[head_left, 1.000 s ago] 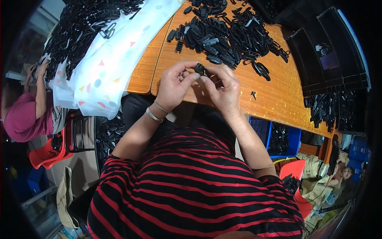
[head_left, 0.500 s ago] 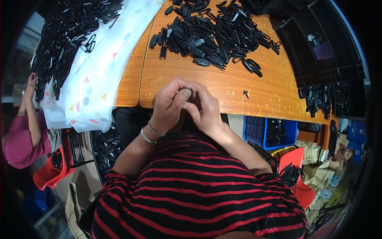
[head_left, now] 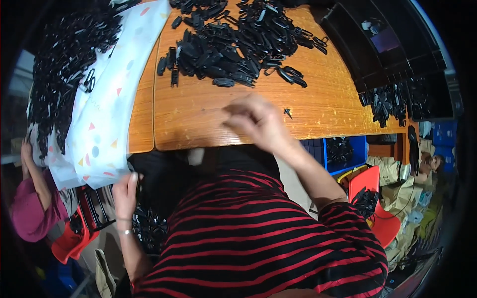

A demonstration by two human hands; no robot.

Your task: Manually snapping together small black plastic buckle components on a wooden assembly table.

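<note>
My left hand [head_left: 125, 193] is low at the left, beside a container of black plastic parts [head_left: 149, 226] under the table edge. Its thumb stands up, a little apart from the fingers, and no object shows in it. Over the front edge of the wooden table, my right hand [head_left: 259, 121] is blurred, its fingers bent and apart with nothing visible between them. A small dark piece [head_left: 288, 113] lies on the tabletop just right of that hand. Beyond it spreads a heap of black plastic parts [head_left: 218, 52], some elongated shells, others open frames.
A patterned white sheet [head_left: 107, 119] carries another black heap [head_left: 69, 64] at the left. Near it, a person in a purple top [head_left: 35, 208] reaches in. Black bins [head_left: 392, 39] stand back right. A blue crate [head_left: 365, 151] and red chair [head_left: 365, 186] flank my right arm.
My hands, together in front of my chest before, have parted. The left has moved down and left, the right forward over the table edge. The view has shifted slightly.
</note>
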